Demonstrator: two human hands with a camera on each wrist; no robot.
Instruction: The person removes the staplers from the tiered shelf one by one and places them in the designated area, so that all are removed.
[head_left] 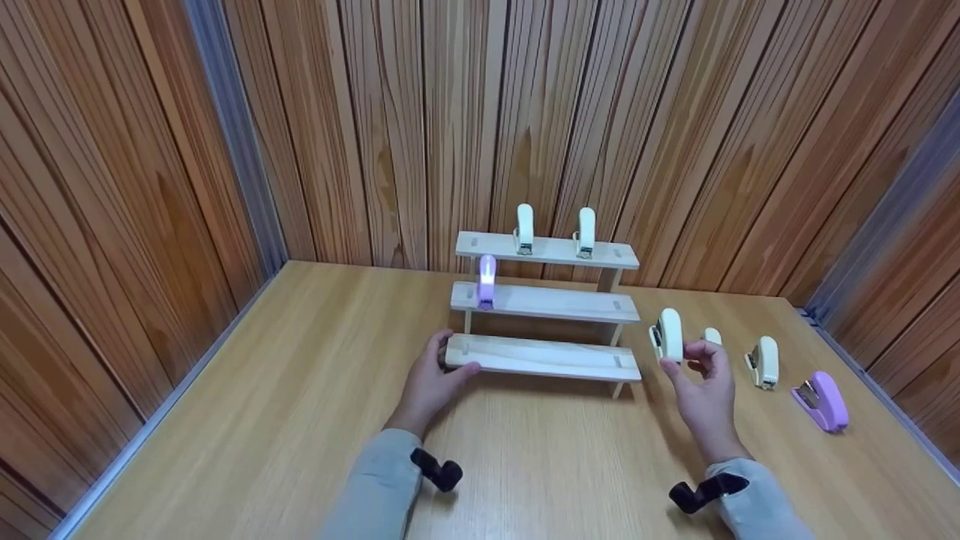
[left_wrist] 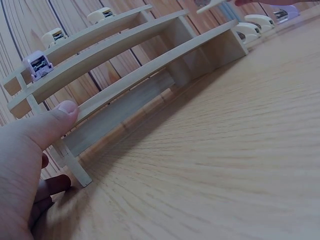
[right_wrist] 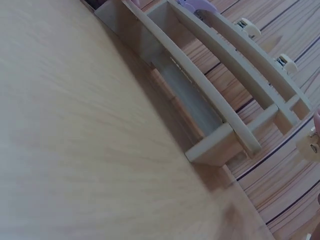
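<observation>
A three-tier wooden display stand (head_left: 544, 355) stands on the table. My left hand (head_left: 433, 386) grips the left end of its lowest shelf, thumb on the front edge; the left wrist view shows the thumb (left_wrist: 67, 108) there too. To the right of the stand, my right hand (head_left: 705, 390) pinches a cream stapler (head_left: 672, 334) and holds it upright. Two cream staplers, one left (head_left: 526, 229) and one right (head_left: 586, 232), stand on the top shelf. A purple stapler (head_left: 487, 282) stands at the left of the middle shelf. Only a slice of the held stapler (right_wrist: 309, 146) shows in the right wrist view.
Right of my right hand, a cream stapler (head_left: 763, 363) and a purple stapler (head_left: 822, 402) stand on the table (head_left: 247, 420). Another cream stapler (head_left: 712, 336) is partly hidden behind that hand. Wood-patterned walls (head_left: 390, 135) enclose the back and sides.
</observation>
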